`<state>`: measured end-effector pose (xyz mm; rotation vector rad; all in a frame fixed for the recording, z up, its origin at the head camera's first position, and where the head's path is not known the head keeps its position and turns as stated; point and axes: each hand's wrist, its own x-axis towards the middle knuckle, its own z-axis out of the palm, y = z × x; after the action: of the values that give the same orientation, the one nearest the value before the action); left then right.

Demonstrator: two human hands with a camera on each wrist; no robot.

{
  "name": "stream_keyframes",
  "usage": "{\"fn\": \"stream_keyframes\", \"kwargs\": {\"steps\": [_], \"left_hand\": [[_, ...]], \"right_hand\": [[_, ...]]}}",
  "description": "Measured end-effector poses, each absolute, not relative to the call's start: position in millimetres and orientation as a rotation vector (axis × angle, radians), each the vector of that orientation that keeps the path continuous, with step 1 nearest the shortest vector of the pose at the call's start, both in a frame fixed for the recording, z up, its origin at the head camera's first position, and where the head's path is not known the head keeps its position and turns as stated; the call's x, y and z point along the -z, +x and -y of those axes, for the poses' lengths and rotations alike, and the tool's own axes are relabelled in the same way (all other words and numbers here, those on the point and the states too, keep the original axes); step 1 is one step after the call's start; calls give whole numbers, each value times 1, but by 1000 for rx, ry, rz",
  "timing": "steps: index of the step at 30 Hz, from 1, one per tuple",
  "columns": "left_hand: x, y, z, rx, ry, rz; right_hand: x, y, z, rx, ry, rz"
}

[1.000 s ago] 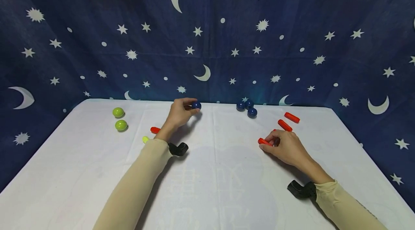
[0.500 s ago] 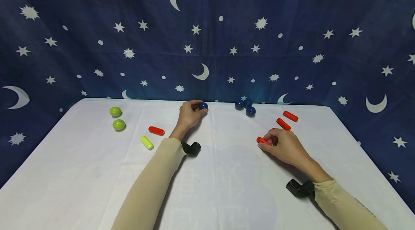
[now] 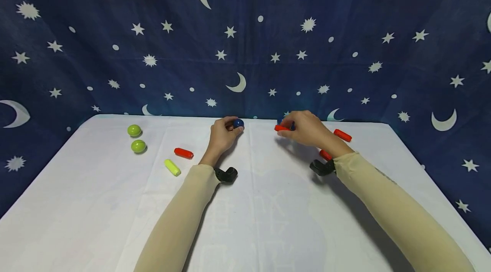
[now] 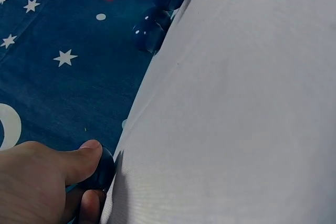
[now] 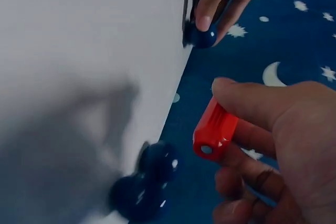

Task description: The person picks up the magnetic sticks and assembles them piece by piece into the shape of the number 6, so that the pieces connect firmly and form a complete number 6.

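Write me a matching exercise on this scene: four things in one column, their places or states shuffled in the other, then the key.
Things
1. Left hand
2. Yellow-green stick
3. Right hand
4. Egg-shaped green pieces

Places and states
A. Pinching a raised red stick between thumb and fingers
B. Two of a kind, one farther back than the other, toward the far left of the white tablecloth
C. Holding a dark blue ball at the table's far edge
D. Lying beside a loose red stick

Right pairs: 1-C, 2-D, 3-A, 4-B
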<state>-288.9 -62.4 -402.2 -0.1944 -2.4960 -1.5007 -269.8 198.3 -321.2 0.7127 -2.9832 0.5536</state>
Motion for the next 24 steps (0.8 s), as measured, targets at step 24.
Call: {"fn": "stream_keyframes", "kwargs": {"steps": [24], "left_hand": [[401,-289,63,1491,-213,2508]], "right_hand": [[330,-331,-109,-337,880,3149]]}}
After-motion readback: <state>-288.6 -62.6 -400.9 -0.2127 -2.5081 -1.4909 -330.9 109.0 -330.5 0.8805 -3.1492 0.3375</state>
